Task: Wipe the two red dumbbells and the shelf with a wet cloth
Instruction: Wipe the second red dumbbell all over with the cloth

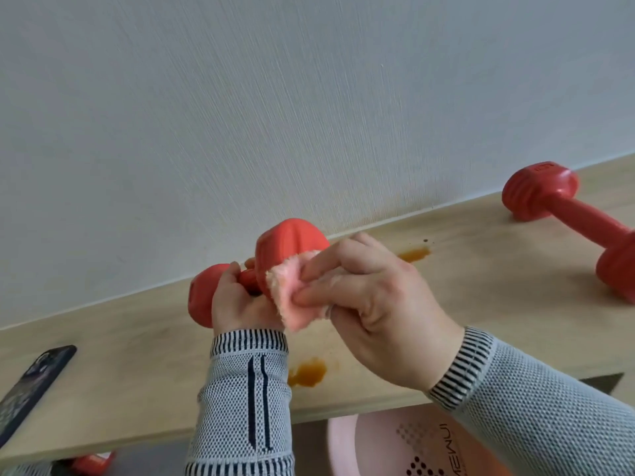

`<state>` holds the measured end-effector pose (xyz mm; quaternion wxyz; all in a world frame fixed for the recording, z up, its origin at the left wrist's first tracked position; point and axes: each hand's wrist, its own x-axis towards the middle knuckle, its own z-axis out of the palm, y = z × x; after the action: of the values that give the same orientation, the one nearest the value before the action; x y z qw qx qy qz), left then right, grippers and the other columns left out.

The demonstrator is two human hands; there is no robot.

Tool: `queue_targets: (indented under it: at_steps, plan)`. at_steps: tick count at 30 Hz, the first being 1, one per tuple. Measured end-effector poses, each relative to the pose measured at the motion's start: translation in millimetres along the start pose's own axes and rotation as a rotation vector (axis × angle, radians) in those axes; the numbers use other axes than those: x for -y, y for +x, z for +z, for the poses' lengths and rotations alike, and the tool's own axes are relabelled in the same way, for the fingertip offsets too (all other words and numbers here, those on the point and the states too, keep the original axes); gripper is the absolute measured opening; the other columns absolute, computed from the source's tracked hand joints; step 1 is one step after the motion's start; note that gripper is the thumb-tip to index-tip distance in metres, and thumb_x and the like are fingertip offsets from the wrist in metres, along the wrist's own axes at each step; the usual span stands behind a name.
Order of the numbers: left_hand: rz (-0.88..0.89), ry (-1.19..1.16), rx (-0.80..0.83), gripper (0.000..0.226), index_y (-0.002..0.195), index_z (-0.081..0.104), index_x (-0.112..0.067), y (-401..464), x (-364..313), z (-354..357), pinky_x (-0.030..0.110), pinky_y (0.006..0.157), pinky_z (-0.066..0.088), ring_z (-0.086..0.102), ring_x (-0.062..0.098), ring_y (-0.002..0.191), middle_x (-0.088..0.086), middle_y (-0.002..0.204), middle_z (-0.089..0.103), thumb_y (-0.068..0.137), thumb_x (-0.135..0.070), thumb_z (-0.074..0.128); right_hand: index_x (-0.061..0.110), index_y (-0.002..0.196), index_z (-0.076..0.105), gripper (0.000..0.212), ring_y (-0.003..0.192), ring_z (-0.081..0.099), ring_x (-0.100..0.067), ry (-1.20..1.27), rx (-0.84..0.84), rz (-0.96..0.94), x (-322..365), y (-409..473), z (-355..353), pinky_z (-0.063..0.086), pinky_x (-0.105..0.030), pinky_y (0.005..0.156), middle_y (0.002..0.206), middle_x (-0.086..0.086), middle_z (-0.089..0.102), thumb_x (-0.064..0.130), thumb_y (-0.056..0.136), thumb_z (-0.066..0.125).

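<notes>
While the wooden shelf (481,269) carries orange-brown stains (307,372) not yet wiped, the second red dumbbell (570,218) lies on it at the right, well apart. The left hand (237,304) grips the handle of the raised red dumbbell (288,249); the right hand (371,300) pinches the pink cloth (295,297) against its head. A damp, slick grip could let the weight drop.

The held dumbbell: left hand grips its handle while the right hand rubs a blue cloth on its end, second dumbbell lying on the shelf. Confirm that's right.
One detail is off: the cloth is pink, not blue, as the head view shows. The rest stands: the left hand grips the held dumbbell by its handle, the right hand rubs the cloth on its end, and the second dumbbell lies on the shelf.
</notes>
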<state>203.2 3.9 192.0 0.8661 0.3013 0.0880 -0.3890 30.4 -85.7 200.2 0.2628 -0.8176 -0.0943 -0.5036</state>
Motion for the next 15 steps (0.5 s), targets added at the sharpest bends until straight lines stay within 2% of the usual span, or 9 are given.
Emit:
queue_targets:
  at_steps: [1, 2, 4, 6, 8, 10, 12, 13, 15]
  plan:
    - [0.007, 0.03, -0.003, 0.029, 0.105, 0.053, -0.01, -0.9, 0.6, -1.0, 0.046, 0.07, 0.057, 0.057, 0.028, 0.096, 0.009, 0.104, 0.059, 0.098, -0.032, 0.034, 0.013, 0.086, 0.077, 0.028, 0.081, 0.061, -0.027, 0.001, 0.003, 0.007, -2.3, 0.3, 0.1, 0.05, -0.032, 0.075, 0.093, -0.004, 0.067, 0.001, 0.079, 0.052]
    - [0.013, -0.031, 0.005, 0.028, 0.11, 0.055, -0.013, -0.5, 1.2, -2.6, 0.046, 0.081, 0.056, 0.059, 0.025, 0.104, 0.004, 0.115, 0.061, 0.098, -0.031, 0.037, 0.013, 0.088, 0.077, 0.028, 0.082, 0.062, -0.026, -0.005, -0.017, 0.036, -5.4, 1.3, 0.7, 0.051, -0.032, 0.075, 0.094, -0.004, 0.067, 0.001, 0.079, 0.053]
    - [0.04, -0.226, 0.057, 0.034, 0.13, 0.053, -0.021, -4.0, 5.4, 3.1, 0.044, 0.103, 0.044, 0.053, 0.015, 0.126, -0.006, 0.138, 0.053, 0.097, -0.027, 0.046, 0.015, 0.095, 0.076, 0.03, 0.086, 0.064, -0.024, -0.01, -0.09, 0.129, -10.4, 5.0, 0.5, 0.053, -0.033, 0.077, 0.099, -0.004, 0.066, -0.002, 0.08, 0.057]
    - [0.073, -0.284, 0.081, 0.043, 0.14, 0.046, -0.021, -6.9, 10.1, 7.9, 0.045, 0.109, 0.039, 0.049, 0.014, 0.13, -0.007, 0.141, 0.049, 0.097, -0.025, 0.049, 0.015, 0.096, 0.076, 0.031, 0.089, 0.065, -0.022, 0.022, -0.137, 0.182, -12.0, 7.8, -0.8, 0.054, -0.036, 0.077, 0.1, -0.003, 0.065, -0.004, 0.078, 0.06]
    - [0.043, -0.257, 0.075, 0.045, 0.142, 0.044, -0.022, -4.9, 10.5, 6.1, 0.046, 0.109, 0.037, 0.048, 0.015, 0.132, -0.009, 0.144, 0.046, 0.097, -0.029, 0.047, 0.014, 0.089, 0.076, 0.03, 0.088, 0.065, -0.02, 0.051, -0.131, 0.163, -9.9, 6.2, -0.8, 0.054, -0.034, 0.075, 0.096, -0.003, 0.064, -0.005, 0.077, 0.057]
    - [-0.001, -0.241, 0.094, 0.042, 0.139, 0.044, -0.026, -0.4, 3.3, -0.1, 0.044, 0.106, 0.041, 0.045, 0.012, 0.133, -0.012, 0.147, 0.042, 0.097, -0.032, 0.045, 0.012, 0.078, 0.075, 0.026, 0.086, 0.065, -0.017, 0.108, -0.099, 0.146, -7.7, -0.6, 0.4, 0.054, -0.031, 0.074, 0.09, -0.003, 0.062, -0.001, 0.077, 0.052]
    - [-0.006, -0.265, 0.065, 0.037, 0.131, 0.048, -0.028, 2.6, -0.7, -3.2, 0.041, 0.09, 0.052, 0.045, 0.009, 0.132, -0.013, 0.148, 0.04, 0.093, -0.028, 0.048, 0.013, 0.073, 0.072, 0.023, 0.082, 0.062, -0.007, 0.143, -0.068, 0.19, -9.8, -7.8, 2.0, 0.052, -0.023, 0.072, 0.086, 0.0, 0.06, 0.003, 0.076, 0.051]
    - [0.015, -0.284, 0.072, 0.031, 0.123, 0.052, -0.027, 3.7, -2.1, -2.9, 0.042, 0.09, 0.052, 0.045, 0.01, 0.132, -0.014, 0.144, 0.043, 0.092, -0.023, 0.049, 0.015, 0.072, 0.072, 0.023, 0.077, 0.06, -0.003, 0.144, -0.065, 0.234, -12.8, -9.8, 2.2, 0.05, -0.018, 0.07, 0.084, 0.002, 0.06, 0.002, 0.075, 0.053]
    - [0.075, -0.313, 0.105, 0.012, 0.099, 0.056, -0.02, 2.3, -1.5, -0.7, 0.043, 0.104, 0.043, 0.045, 0.01, 0.133, -0.012, 0.126, 0.052, 0.091, -0.015, 0.048, 0.024, 0.073, 0.07, 0.024, 0.07, 0.058, 0.001, 0.153, -0.095, 0.358, -17.4, -9.8, 2.4, 0.046, -0.014, 0.066, 0.081, 0.009, 0.06, 0.005, 0.075, 0.056]
